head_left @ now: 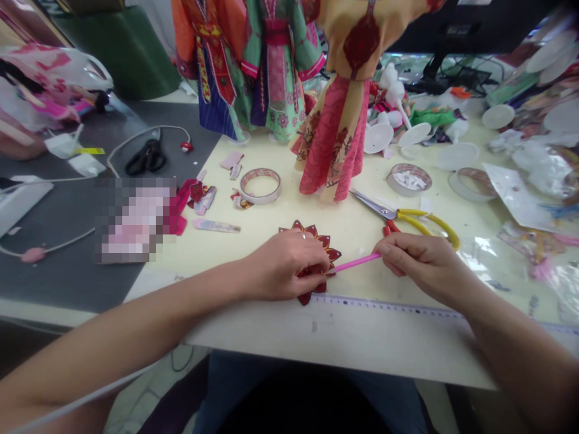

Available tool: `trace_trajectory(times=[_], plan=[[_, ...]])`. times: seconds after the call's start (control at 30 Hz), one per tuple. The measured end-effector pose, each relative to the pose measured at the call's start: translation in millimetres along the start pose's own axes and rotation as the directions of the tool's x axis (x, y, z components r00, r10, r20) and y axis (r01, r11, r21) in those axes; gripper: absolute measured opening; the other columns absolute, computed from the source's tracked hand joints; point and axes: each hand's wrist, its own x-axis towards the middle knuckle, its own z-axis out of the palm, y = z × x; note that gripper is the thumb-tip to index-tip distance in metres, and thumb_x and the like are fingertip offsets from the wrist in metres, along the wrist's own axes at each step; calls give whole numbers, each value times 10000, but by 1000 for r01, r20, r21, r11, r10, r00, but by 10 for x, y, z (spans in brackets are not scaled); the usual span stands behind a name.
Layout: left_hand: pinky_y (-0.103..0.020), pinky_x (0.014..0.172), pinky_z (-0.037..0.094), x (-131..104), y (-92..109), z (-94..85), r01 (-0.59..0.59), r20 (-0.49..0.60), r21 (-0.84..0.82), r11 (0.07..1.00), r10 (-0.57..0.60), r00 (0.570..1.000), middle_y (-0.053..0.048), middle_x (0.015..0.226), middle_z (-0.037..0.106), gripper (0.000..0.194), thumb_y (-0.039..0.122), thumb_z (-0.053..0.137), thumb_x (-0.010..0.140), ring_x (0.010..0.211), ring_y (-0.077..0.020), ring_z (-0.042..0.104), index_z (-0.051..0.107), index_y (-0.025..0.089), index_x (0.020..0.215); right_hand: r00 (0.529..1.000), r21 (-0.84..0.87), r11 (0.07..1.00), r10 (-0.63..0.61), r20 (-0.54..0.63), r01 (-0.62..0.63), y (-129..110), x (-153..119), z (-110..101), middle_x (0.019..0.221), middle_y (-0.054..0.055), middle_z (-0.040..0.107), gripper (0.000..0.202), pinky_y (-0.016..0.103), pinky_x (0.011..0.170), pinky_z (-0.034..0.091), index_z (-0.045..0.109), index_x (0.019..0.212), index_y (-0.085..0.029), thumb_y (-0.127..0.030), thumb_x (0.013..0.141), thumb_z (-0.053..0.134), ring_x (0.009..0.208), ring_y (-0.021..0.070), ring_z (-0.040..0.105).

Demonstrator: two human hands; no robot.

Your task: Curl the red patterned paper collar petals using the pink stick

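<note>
My left hand is closed over a dark red, gold-edged petal-shaped piece, its fingers pinching the left end of a thin pink strip. The other end of the strip is gripped between the thumb and fingers of my right hand, so it stretches between both hands. Under my left fingers, part of the red piece is hidden. A clear ruler lies just below it along the table's front. Yellow-handled scissors rest beyond my right hand, beside a small red object.
Dressed figures in robes stand at the back. Tape rings lie on the table. Black scissors, a cable and a blurred-out phone-like object are at left. Fabric scraps, white discs and plastic bags crowd the right.
</note>
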Motion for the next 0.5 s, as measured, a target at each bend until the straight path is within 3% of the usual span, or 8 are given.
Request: trace_trajectory(times=[0.5], plan=[[-268,701,415,-16,-18,17,-4,-48,5,1000,4,999,-28,725,661,196,242,518,864,701,-131,566,641,177,726,1000,7,1000,25,-6,-25,35,20,7,530,-22,426,374,263,466,292,482,598,-197,-430,885,429,488,92,357]])
